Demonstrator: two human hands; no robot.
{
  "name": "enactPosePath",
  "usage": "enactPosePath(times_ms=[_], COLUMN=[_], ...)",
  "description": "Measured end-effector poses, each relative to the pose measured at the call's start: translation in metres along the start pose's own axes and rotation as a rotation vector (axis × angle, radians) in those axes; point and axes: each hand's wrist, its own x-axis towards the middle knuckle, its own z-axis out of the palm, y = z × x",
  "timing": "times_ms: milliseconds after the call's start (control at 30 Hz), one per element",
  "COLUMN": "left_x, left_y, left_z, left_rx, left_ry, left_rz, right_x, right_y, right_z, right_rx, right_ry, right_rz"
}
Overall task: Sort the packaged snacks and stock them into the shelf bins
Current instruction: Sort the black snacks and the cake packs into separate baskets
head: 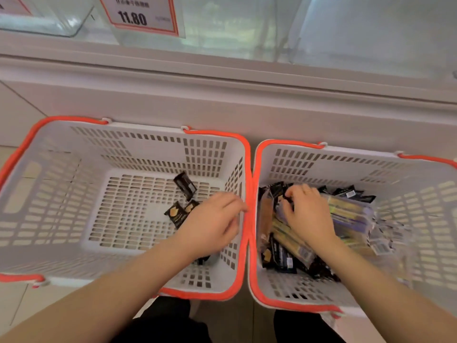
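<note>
White slotted left basket (pixel 61 194) holds few black packets (pixel 185 185); left hand (pixel 210 225) inside, grip relaxed, released; right hand (pixel 308 214) in right basket (pixel 420 194) pinches a black packet (pixel 286 193).

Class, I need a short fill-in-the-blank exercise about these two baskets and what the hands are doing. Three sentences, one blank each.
1. The price tag above the baskets reads ____.
2. The left basket holds only ____ packets.
3. The right hand reaches into the ____ basket.

Missing words: 11.80; black; right
</note>
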Motion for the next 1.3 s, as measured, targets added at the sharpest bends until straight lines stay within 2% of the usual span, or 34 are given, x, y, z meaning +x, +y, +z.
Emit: enactPosePath(times_ms=[67,167,300,400,500,600,667,800,900,967,1033,1100,1200,1300], left_x=[0.025,0.068,0.122,0.15,0.169,0.183,0.192,0.207,0.216,0.222,0.225,0.226,0.224,0.223], left_y=[0.02,0.034,0.03,0.018,0.006,-0.001,-0.004,-0.004,-0.002,0.004,0.005,0.001,-0.003,0.002], left_z=[0.005,0.031,0.077,0.107,0.133,0.156,0.169,0.193,0.208,0.217,0.22,0.218,0.213,0.213], left_rx=[0.033,0.086,0.266,0.3,0.277,0.306,0.305,0.306,0.392,0.47,0.49,0.492,0.496,0.483], left_ry=[-0.015,-0.166,-0.471,-0.597,-0.66,-0.675,-0.662,-0.652,-0.734,-0.741,-0.706,-0.706,-0.711,-0.711], left_rz=[0.156,0.206,0.056,-0.066,-0.184,-0.171,-0.114,-0.091,-0.134,-0.138,-0.173,-0.212,-0.232,-0.284], right_x=[0.003,0.014,0.035,0.052,0.063,0.064,0.06,0.041,0.043,0.049,0.054,0.059,0.067,0.066], right_y=[0.038,0.081,0.117,0.13,0.141,0.152,0.165,0.183,0.192,0.203,0.215,0.221,0.226,0.229], right_z=[0.009,0.018,0.028,0.041,0.053,0.055,0.05,0.046,0.047,0.05,0.053,0.058,0.066,0.071], right_rx=[-0.058,-0.109,-0.22,-0.128,-0.164,-0.299,-0.293,-0.21,-0.091,0.017,0.068,-0.029,-0.079,-0.241], right_ry=[-0.162,-0.301,-0.372,-0.492,-0.593,-0.54,-0.514,-0.676,-0.751,-0.669,-0.402,-0.193,-0.266,-0.286], right_rz=[0.09,0.114,0.036,0.0,-0.085,-0.187,-0.147,-0.028,0.048,0.119,0.174,0.188,0.177,0.114])
